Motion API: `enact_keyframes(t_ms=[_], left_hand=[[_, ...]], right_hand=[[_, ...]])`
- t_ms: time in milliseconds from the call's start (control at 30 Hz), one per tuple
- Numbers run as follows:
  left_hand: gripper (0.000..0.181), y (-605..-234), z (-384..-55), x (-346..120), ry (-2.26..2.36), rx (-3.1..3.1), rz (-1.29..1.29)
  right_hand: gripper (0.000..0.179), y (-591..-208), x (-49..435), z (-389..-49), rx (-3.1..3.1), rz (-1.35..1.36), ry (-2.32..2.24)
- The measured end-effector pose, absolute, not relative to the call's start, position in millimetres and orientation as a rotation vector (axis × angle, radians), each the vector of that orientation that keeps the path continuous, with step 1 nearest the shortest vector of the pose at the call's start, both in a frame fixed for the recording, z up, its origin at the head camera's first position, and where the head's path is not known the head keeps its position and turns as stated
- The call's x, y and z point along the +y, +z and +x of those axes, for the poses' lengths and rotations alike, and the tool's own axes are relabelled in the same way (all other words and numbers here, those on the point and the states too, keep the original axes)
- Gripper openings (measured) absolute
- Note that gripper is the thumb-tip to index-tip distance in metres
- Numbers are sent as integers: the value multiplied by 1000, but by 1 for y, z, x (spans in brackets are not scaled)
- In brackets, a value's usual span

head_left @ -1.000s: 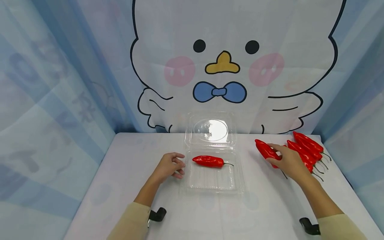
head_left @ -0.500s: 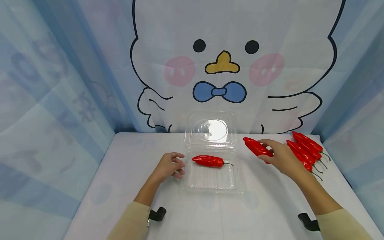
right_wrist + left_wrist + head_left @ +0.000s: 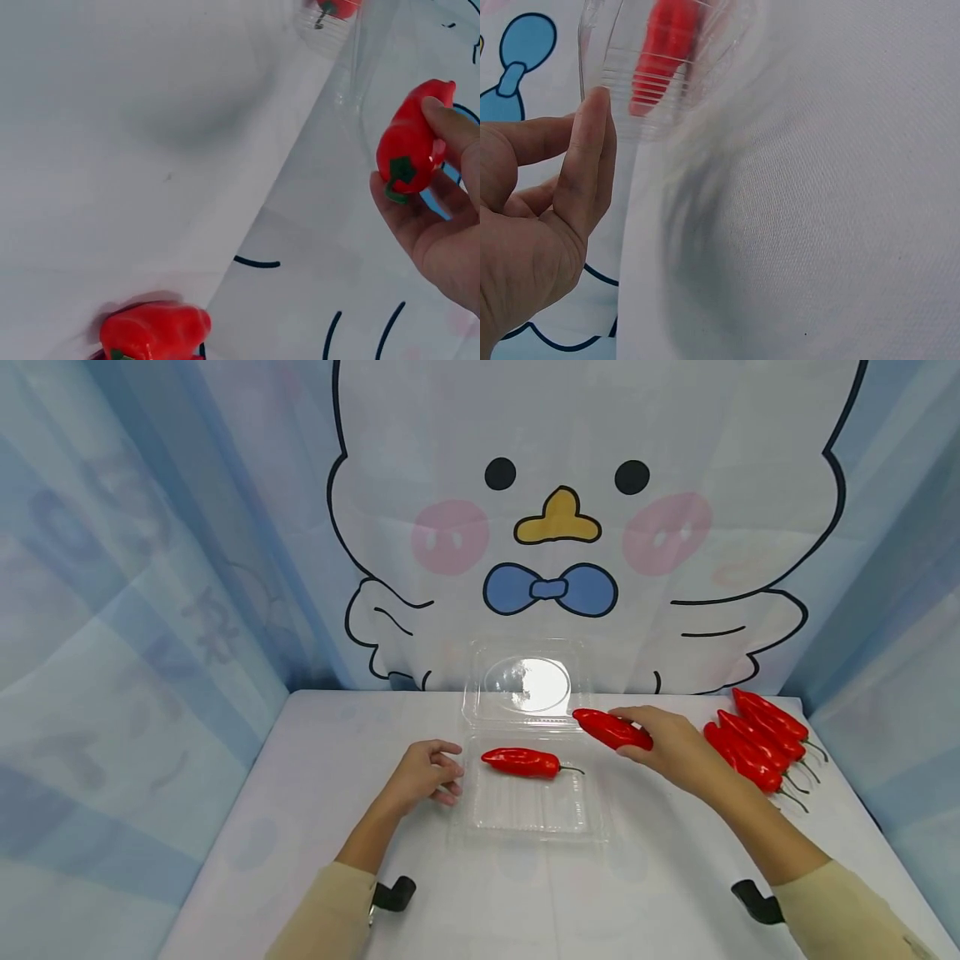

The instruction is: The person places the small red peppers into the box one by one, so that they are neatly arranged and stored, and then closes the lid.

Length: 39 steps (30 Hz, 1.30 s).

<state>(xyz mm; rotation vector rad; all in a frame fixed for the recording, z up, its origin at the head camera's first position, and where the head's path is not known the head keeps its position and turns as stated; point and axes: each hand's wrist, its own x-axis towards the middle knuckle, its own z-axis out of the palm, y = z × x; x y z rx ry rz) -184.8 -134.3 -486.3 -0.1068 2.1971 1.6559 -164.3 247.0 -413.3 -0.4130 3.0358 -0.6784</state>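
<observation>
My right hand (image 3: 673,748) pinches a red chili pepper (image 3: 611,729) between thumb and fingers, above the table at the right edge of a clear plastic clamshell box (image 3: 525,818). In the right wrist view, the held pepper (image 3: 409,142) shows its green cap and stem towards the camera. Another red pepper (image 3: 521,762) lies crosswise in the box's base, its stem to the right. The box's lid (image 3: 483,710) stands open at the back. Beside the box's left edge, my left hand (image 3: 424,777) has relaxed, slightly bent fingers and holds nothing; in the left wrist view, its fingertips (image 3: 596,101) are at the box's rim.
Several more red peppers (image 3: 757,739) lie side by side at the table's back right. The white-covered table (image 3: 300,827) ends at a cartoon-printed curtain (image 3: 735,527) behind, with blue curtains (image 3: 135,693) at the sides.
My right hand has carried the pepper leftwards from beside the other peppers to the box's right edge. My left hand and the box have stayed put.
</observation>
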Motion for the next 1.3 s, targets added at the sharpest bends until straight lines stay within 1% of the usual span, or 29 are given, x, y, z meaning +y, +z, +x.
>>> enact_keyframes(t_ms=[300,800,1000,1300], left_hand=[[40,-487,-186,-134,1656,2201,-111],[40,-483,-186,-132,1628,2215,-119],[40,-483,-186,-132,1633,2212,-108],[40,-484,-186,-133,1623,2221,-110]], right_hand=[[75,-411,225,-169,2999,-563,-645],[65,-414,197,-176,2912,-733,-646],[65,-418,188,-177,2866,-768,-631],[61,-427,174,-176,2797,-810,-641]])
